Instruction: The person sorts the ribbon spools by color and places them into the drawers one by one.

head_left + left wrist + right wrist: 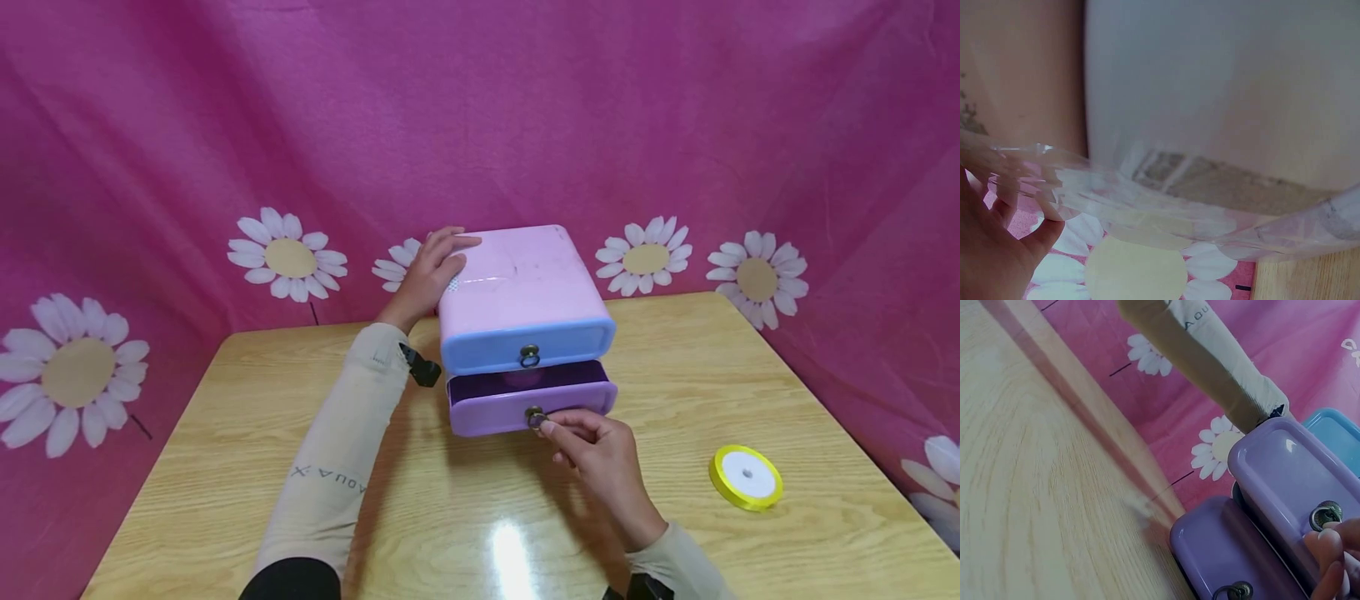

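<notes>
The nearer right hand [596, 454] pinches the dark metal ring pull [536, 418] of a purple plastic drawer [489, 415], its long front crosswise just ahead; the left hand [431, 277] rests, fingers extended, atop the pink plastic cabinet [528, 279].

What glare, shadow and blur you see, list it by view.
Head: bright glare low on the wood-grain tabletop, soft shadows either side; left wrist: hazy throughout, its upper right blurred almost featureless; right wrist: dim, with a small highlight on the pulled-out purple drawer.
</notes>
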A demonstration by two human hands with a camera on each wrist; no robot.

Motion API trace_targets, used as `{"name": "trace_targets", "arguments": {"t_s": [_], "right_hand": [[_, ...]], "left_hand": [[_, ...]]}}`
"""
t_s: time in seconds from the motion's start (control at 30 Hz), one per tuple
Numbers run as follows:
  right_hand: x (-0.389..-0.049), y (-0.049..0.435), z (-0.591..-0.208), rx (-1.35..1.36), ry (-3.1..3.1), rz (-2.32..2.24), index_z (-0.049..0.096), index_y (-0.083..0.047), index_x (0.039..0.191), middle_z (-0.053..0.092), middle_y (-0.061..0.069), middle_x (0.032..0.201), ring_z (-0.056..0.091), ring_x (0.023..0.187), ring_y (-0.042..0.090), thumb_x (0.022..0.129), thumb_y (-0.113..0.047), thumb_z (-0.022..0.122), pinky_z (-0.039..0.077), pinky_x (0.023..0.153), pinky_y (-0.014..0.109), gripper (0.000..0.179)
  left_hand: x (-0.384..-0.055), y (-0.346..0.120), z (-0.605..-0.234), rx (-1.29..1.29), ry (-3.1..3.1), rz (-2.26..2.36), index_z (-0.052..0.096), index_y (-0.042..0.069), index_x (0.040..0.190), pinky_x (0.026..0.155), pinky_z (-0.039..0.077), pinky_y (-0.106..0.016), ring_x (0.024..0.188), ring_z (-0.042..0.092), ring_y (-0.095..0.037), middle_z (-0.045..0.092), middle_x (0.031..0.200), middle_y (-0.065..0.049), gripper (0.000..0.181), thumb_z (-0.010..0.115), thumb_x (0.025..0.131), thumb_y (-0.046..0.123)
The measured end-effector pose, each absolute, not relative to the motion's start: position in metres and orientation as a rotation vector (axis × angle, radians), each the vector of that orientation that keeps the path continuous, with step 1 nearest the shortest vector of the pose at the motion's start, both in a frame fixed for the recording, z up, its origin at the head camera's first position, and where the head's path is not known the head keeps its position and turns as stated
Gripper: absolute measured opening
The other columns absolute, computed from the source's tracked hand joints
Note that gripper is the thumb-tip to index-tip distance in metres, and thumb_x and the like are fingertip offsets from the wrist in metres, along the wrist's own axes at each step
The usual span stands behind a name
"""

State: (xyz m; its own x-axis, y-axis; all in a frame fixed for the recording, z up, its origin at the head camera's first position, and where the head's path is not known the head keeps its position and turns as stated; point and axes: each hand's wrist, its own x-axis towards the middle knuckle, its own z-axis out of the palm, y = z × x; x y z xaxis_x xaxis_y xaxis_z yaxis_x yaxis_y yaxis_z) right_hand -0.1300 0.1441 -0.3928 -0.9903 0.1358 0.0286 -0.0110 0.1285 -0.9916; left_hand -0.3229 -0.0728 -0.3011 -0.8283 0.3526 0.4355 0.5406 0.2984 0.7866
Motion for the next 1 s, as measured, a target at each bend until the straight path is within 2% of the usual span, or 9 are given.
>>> {"name": "trace_targets", "arguments": {"t_s": [0.1, 0.23, 0.4, 0.57, 0.67, 0.77, 0.93, 1.0], "right_hand": [[-0.137, 0.146, -0.404, -0.128, -2.273, 1.987, 0.069, -0.004, 0.086, 0.068, 0.008, 0.077, 0.057, 0.052, 0.012, 0.075, -0.021, 0.073, 0.047, 0.045, 0.025, 0.021], [-0.150, 0.151, -0.427, -0.093, -2.268, 1.940, 0.070, -0.009, 0.087, 0.068, 0.012, 0.078, 0.058, 0.053, 0.014, 0.074, -0.030, 0.073, 0.048, 0.046, 0.033, 0.025], [-0.173, 0.160, -0.463, 0.014, -2.237, 1.923, 0.070, -0.010, 0.089, 0.067, 0.014, 0.079, 0.059, 0.053, 0.013, 0.075, -0.034, 0.072, 0.047, 0.043, 0.030, 0.028], [-0.168, 0.152, -0.442, 0.009, -2.215, 1.928, 0.070, -0.008, 0.087, 0.067, 0.014, 0.077, 0.058, 0.052, 0.016, 0.074, -0.033, 0.073, 0.046, 0.043, 0.030, 0.028], [-0.166, 0.149, -0.432, 0.010, -2.213, 1.946, 0.070, -0.008, 0.087, 0.068, 0.012, 0.076, 0.057, 0.052, 0.011, 0.075, -0.030, 0.072, 0.046, 0.045, 0.026, 0.026], [-0.166, 0.146, -0.425, -0.041, -2.227, 1.945, 0.070, -0.007, 0.087, 0.067, 0.014, 0.077, 0.057, 0.052, 0.010, 0.076, -0.028, 0.072, 0.047, 0.046, 0.025, 0.024], [-0.170, 0.144, -0.427, -0.074, -2.230, 1.932, 0.069, -0.005, 0.086, 0.066, 0.021, 0.078, 0.056, 0.051, 0.011, 0.075, -0.028, 0.073, 0.046, 0.046, 0.027, 0.025], [-0.176, 0.147, -0.437, -0.054, -2.237, 1.928, 0.069, -0.007, 0.086, 0.067, 0.018, 0.078, 0.057, 0.052, 0.010, 0.075, -0.032, 0.072, 0.048, 0.047, 0.027, 0.028]], "left_hand": [[-0.334, -0.074, -0.311, -0.827, -2.390, -1.541, 0.057, 0.010, 0.122, 0.105, 0.018, -0.045, 0.129, 0.026, -0.019, 0.034, 0.139, -0.008, 0.032, 0.045, 0.093, 0.017], [-0.345, -0.075, -0.321, -0.807, -2.413, -1.511, 0.057, 0.021, 0.121, 0.104, 0.020, -0.044, 0.127, 0.026, -0.012, 0.034, 0.139, 0.000, 0.031, 0.045, 0.093, 0.024], [-0.347, -0.075, -0.322, -0.790, -2.418, -1.495, 0.058, 0.026, 0.120, 0.104, 0.020, -0.044, 0.126, 0.026, -0.008, 0.034, 0.138, 0.005, 0.030, 0.045, 0.092, 0.028], [-0.347, -0.075, -0.321, -0.795, -2.412, -1.471, 0.058, 0.024, 0.120, 0.105, 0.019, -0.044, 0.127, 0.025, -0.008, 0.034, 0.139, 0.003, 0.031, 0.045, 0.093, 0.027], [-0.347, -0.075, -0.321, -0.809, -2.400, -1.470, 0.058, 0.021, 0.120, 0.105, 0.019, -0.043, 0.127, 0.026, -0.010, 0.035, 0.138, 0.000, 0.031, 0.045, 0.093, 0.026], [-0.347, -0.076, -0.322, -0.815, -2.395, -1.477, 0.058, 0.020, 0.120, 0.105, 0.019, -0.043, 0.127, 0.026, -0.011, 0.035, 0.138, -0.001, 0.031, 0.045, 0.093, 0.025], [-0.348, -0.077, -0.322, -0.812, -2.401, -1.486, 0.058, 0.022, 0.120, 0.105, 0.019, -0.043, 0.127, 0.026, -0.010, 0.035, 0.139, 0.001, 0.031, 0.045, 0.093, 0.026], [-0.348, -0.077, -0.321, -0.821, -2.398, -1.484, 0.058, 0.021, 0.120, 0.104, 0.019, -0.043, 0.127, 0.026, -0.011, 0.035, 0.139, -0.001, 0.031, 0.045, 0.093, 0.024]]}}
